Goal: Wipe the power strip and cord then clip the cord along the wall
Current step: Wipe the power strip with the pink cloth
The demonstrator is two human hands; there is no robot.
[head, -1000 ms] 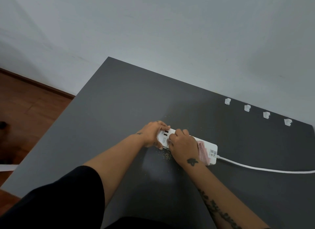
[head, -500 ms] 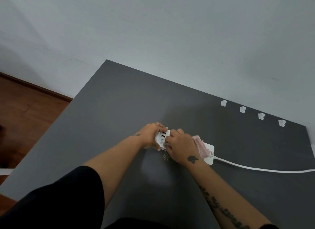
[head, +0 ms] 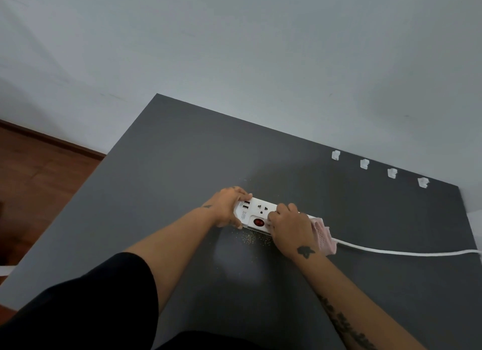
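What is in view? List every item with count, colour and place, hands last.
power strip: one, white with a red switch, middle of the table.
cord: one, white, runs from the strip off to the right.
cloth: one, pink, under the right hand on the strip's right end.
clips: four, white, in a row along the table's far right edge by the wall.
crumbs: scattered, pale, just in front of the strip.
table: one, dark grey.
left hand: grips the strip's left end.
right hand: presses the cloth.
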